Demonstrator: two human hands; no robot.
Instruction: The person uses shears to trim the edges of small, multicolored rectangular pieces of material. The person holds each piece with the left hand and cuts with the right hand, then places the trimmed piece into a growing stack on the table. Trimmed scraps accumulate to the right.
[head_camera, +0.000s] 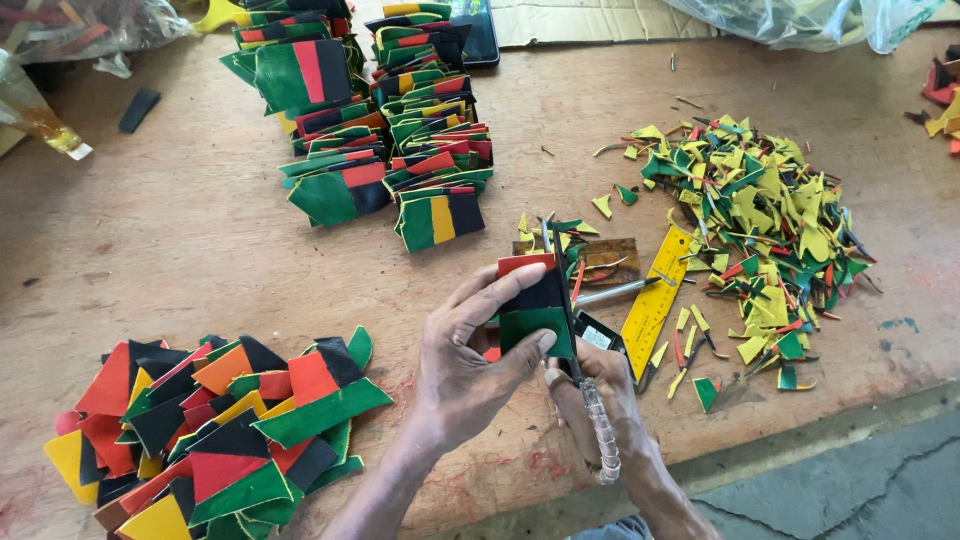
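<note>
My left hand (468, 365) pinches a small leather piece (534, 305) striped red, black and green, held upright over the wooden table (190, 230). My right hand (600, 400) grips scissors (578, 340) whose blades run up along the right edge of that piece; one handle is wrapped in clear tubing. Just behind the piece lie a yellow ruler (655, 300), a metal tool (615, 293) and a small brown board (605, 262).
Stacks of trimmed striped pieces (385, 120) fill the far middle. A loose pile of uncut pieces (215, 430) lies near left. Yellow and green offcuts (765, 220) spread at right. Plastic bags (810, 20), cardboard and a phone (478, 40) sit at the back; grey floor near right.
</note>
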